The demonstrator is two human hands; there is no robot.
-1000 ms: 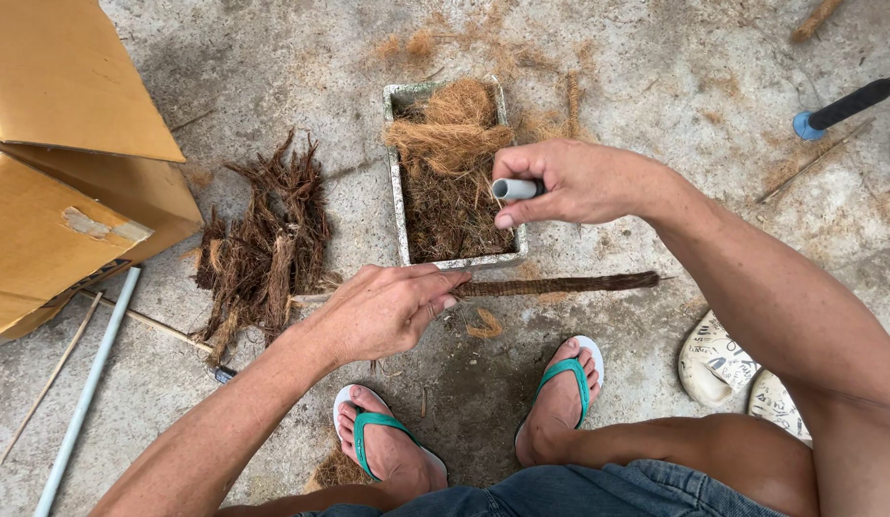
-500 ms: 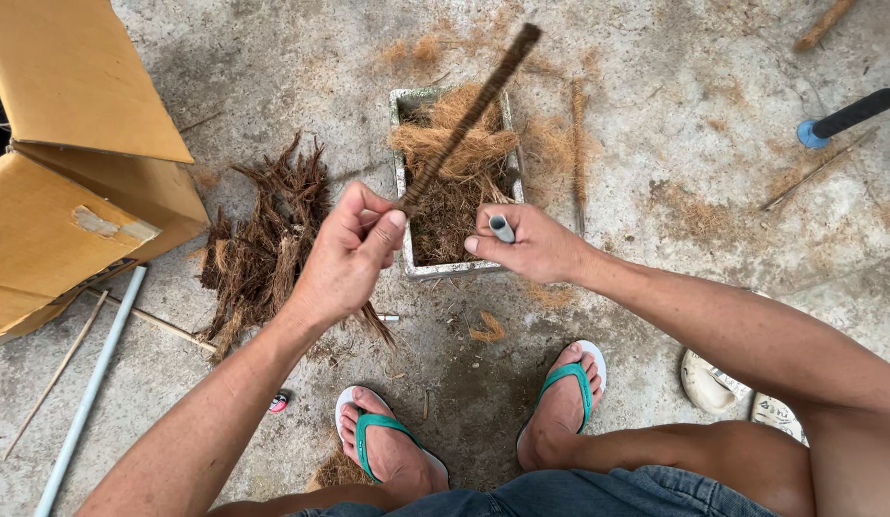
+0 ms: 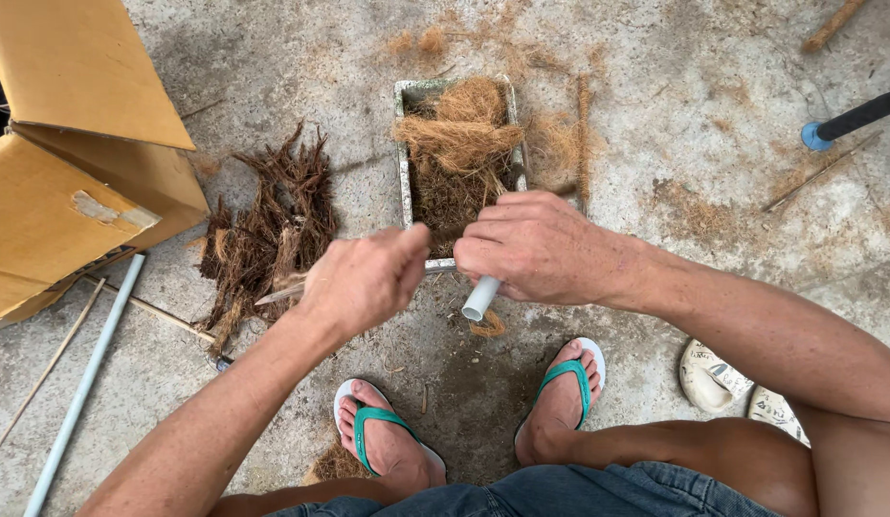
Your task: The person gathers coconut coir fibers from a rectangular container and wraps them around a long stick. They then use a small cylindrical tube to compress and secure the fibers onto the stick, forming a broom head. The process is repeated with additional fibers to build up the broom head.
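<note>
Both hands fisted: left [image 3: 364,280] on stick [image 3: 278,294], right [image 3: 531,247] on tube [image 3: 480,298]

Your brown fibrous stick [image 3: 278,294] pokes out level behind a closed fist; your short white pipe [image 3: 480,299] angles downward.

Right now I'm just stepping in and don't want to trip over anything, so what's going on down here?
A person crouches in green flip-flops over a rectangular tray of coconut-like fibre on the concrete floor. The left hand grips a thin dark stick; the right hand holds a short white tube, open end pointing down. The hands are close together over the tray's near edge. A pile of dark fibrous strips lies left of it, beside a cardboard box.
</note>
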